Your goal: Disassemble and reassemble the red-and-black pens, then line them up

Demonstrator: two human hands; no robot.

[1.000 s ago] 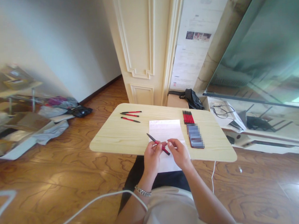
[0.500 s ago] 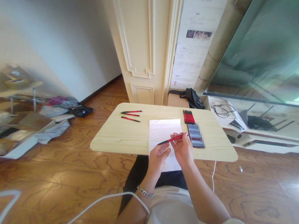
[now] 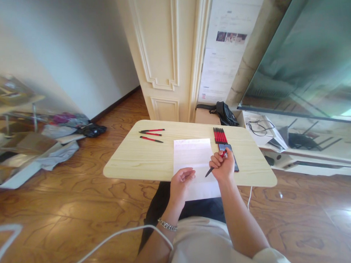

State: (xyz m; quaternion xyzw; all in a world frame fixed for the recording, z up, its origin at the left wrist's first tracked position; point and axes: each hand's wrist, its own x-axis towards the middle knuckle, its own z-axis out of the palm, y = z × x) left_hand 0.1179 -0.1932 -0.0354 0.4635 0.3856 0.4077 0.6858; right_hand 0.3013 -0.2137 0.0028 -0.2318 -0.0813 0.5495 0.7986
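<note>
My right hand (image 3: 224,165) is closed in a fist around a red and black pen (image 3: 209,171), its dark tip pointing down and left above the paper. Over the left edge of the white sheet of paper (image 3: 192,152), my left hand (image 3: 182,181) holds nothing, its fingers loosely bent and apart from the thumb. Several red pens (image 3: 220,135) lie side by side at the back right of the table. Just in front of them is a phone (image 3: 234,160), partly covered by my right hand. Three loose pens (image 3: 152,139) lie at the back left.
All of this rests on a small pale wooden table (image 3: 130,160) with rounded corners. A white cable (image 3: 116,237) crosses near my left forearm. Behind the table are a cream panelled door (image 3: 160,50) and a black bag (image 3: 225,113). Boxes and bags (image 3: 56,140) fill the left side.
The pen has left my left hand's fingertips and is now gripped in my right fist, tip turned downward. My hands have moved apart.
</note>
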